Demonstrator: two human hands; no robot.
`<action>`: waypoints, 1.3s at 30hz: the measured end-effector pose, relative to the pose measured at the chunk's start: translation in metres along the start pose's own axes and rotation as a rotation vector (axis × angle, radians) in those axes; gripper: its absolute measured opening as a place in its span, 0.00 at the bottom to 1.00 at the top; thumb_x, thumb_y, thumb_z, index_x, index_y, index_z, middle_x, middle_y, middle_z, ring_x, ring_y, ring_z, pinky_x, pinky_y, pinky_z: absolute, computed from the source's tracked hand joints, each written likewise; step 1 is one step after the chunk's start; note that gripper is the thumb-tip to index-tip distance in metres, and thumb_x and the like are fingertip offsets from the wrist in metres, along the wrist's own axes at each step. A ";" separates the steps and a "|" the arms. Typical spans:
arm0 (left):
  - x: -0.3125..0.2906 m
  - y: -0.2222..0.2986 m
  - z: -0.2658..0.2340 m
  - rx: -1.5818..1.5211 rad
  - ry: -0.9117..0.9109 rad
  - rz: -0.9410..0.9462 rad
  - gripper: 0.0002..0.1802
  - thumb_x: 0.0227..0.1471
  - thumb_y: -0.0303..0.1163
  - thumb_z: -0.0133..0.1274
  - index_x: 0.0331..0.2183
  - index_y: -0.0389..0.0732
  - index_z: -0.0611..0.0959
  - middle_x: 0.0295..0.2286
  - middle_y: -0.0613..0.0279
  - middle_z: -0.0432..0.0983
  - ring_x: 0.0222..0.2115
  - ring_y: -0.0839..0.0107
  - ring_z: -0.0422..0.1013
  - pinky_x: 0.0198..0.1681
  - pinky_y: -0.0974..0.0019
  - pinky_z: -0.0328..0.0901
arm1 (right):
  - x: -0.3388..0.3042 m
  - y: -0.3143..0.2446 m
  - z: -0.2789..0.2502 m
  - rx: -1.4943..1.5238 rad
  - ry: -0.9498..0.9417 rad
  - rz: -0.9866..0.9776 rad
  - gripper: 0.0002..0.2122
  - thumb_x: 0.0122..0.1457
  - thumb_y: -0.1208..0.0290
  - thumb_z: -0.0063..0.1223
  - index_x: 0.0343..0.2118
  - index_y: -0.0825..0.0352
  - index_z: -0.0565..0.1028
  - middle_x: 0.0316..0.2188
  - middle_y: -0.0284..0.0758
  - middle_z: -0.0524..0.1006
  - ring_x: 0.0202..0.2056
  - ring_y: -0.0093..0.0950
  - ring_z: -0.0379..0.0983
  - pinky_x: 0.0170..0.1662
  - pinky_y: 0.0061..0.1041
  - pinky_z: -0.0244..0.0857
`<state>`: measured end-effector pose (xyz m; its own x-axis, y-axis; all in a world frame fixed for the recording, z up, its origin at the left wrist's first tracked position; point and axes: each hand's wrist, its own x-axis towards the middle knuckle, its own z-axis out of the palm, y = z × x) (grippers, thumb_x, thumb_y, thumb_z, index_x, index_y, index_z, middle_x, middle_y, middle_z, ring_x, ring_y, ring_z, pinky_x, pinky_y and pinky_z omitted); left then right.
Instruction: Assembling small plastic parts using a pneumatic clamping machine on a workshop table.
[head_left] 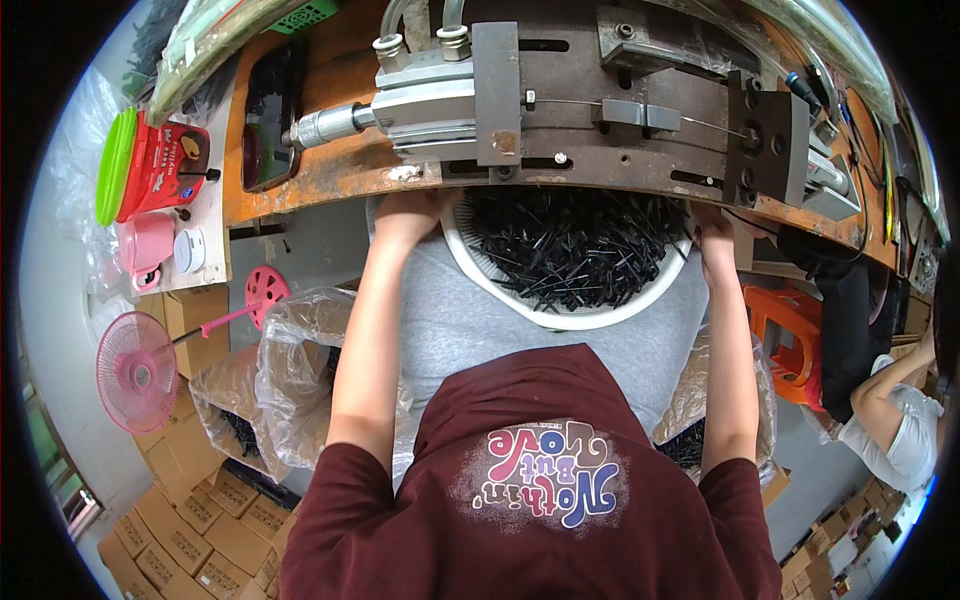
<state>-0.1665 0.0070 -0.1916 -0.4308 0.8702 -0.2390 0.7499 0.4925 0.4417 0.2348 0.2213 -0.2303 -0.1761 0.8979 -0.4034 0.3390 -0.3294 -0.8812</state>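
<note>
A round white plastic basket [478, 268] rests on my lap, partly under the table's front edge. It is filled with many short, thin black pieces [575, 245]. My left hand [408, 215] is closed at the basket's left rim, its fingertips hidden by the table edge. On the opposite side my right hand [714, 240] grips the right rim, fingers partly out of sight. Above the basket, a metal fixture [570, 130] with an air cylinder [425, 105] is mounted on the wooden table [340, 185]. Neither hand touches the fixture.
A dark phone [270, 120] lies left on the table. Beside it stand a red tub with green lid [165, 165] and a pink cup [147, 243]. A pink fan [138, 372], plastic-lined bags [300, 350], cartons [190, 520] and an orange stool [785, 340] surround me. Another person [895, 430] is at far right.
</note>
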 end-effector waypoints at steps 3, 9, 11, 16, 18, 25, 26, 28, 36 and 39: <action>0.040 -0.026 0.024 0.159 0.443 0.313 0.20 0.50 0.38 0.52 0.43 0.38 0.81 0.41 0.46 0.78 0.44 0.51 0.74 0.47 0.55 0.69 | -0.038 0.013 -0.020 -0.019 -0.127 0.254 0.12 0.67 0.68 0.43 0.46 0.68 0.74 0.31 0.31 0.77 0.28 0.19 0.71 0.34 0.19 0.68; 0.068 -0.030 0.034 0.261 0.372 0.293 0.23 0.51 0.40 0.53 0.46 0.37 0.79 0.45 0.45 0.76 0.48 0.51 0.72 0.49 0.57 0.68 | -0.083 0.015 -0.008 0.181 -0.167 0.211 0.12 0.68 0.70 0.42 0.48 0.70 0.71 0.34 0.31 0.77 0.30 0.19 0.73 0.33 0.16 0.68; 0.061 -0.030 0.028 0.290 0.358 0.325 0.24 0.52 0.40 0.53 0.47 0.37 0.78 0.46 0.45 0.75 0.49 0.51 0.71 0.50 0.57 0.67 | -0.065 0.024 -0.002 0.182 -0.093 0.148 0.13 0.67 0.68 0.44 0.50 0.70 0.71 0.34 0.30 0.78 0.30 0.17 0.72 0.33 0.16 0.67; -0.001 -0.004 0.023 0.206 0.055 0.056 0.26 0.53 0.43 0.53 0.50 0.37 0.77 0.48 0.44 0.73 0.51 0.49 0.69 0.52 0.57 0.66 | 0.006 0.024 -0.005 0.277 -0.037 0.037 0.15 0.63 0.65 0.53 0.48 0.68 0.76 0.34 0.27 0.78 0.30 0.16 0.69 0.32 0.19 0.61; -0.024 0.017 0.018 0.162 -0.131 -0.205 0.26 0.53 0.43 0.53 0.50 0.38 0.76 0.48 0.43 0.73 0.50 0.47 0.69 0.53 0.55 0.65 | 0.009 0.017 0.005 0.353 0.027 -0.002 0.14 0.63 0.65 0.54 0.47 0.68 0.76 0.34 0.27 0.77 0.30 0.16 0.68 0.31 0.18 0.60; -0.015 -0.006 0.025 0.147 0.180 -0.012 0.23 0.53 0.40 0.51 0.50 0.43 0.77 0.47 0.47 0.74 0.48 0.49 0.71 0.49 0.52 0.68 | -0.056 0.029 -0.007 -0.134 -0.139 0.044 0.13 0.67 0.58 0.43 0.38 0.65 0.69 0.23 0.27 0.70 0.21 0.18 0.65 0.25 0.20 0.61; -0.010 -0.023 0.042 0.145 0.357 0.154 0.22 0.54 0.41 0.50 0.49 0.44 0.77 0.47 0.48 0.74 0.47 0.51 0.72 0.47 0.52 0.69 | -0.070 0.030 -0.003 -0.120 -0.146 0.022 0.12 0.67 0.60 0.44 0.38 0.65 0.69 0.23 0.27 0.70 0.21 0.18 0.65 0.26 0.19 0.62; 0.002 -0.020 0.050 0.175 0.325 0.102 0.21 0.54 0.39 0.49 0.49 0.45 0.77 0.48 0.49 0.73 0.48 0.52 0.71 0.46 0.51 0.69 | -0.078 0.033 -0.003 -0.085 -0.114 0.028 0.09 0.68 0.63 0.45 0.40 0.65 0.69 0.24 0.28 0.71 0.23 0.18 0.66 0.28 0.19 0.63; -0.051 0.028 0.017 0.280 -0.193 -0.208 0.30 0.46 0.53 0.57 0.39 0.35 0.83 0.39 0.45 0.79 0.43 0.51 0.74 0.46 0.55 0.69 | -0.005 0.012 0.007 -0.199 0.065 -0.291 0.14 0.66 0.68 0.46 0.48 0.71 0.74 0.40 0.40 0.79 0.42 0.32 0.75 0.48 0.28 0.65; -0.060 0.038 0.023 0.258 -0.160 -0.188 0.30 0.43 0.55 0.58 0.33 0.34 0.85 0.34 0.47 0.81 0.38 0.53 0.77 0.43 0.54 0.71 | 0.025 0.051 -0.026 -0.393 0.088 -0.434 0.15 0.64 0.68 0.47 0.49 0.71 0.74 0.45 0.47 0.78 0.48 0.39 0.74 0.51 0.32 0.64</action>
<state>-0.1007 -0.0263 -0.1808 -0.5049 0.7446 -0.4366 0.7758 0.6132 0.1485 0.2717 0.2340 -0.2788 -0.3033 0.9528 0.0106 0.5728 0.1912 -0.7971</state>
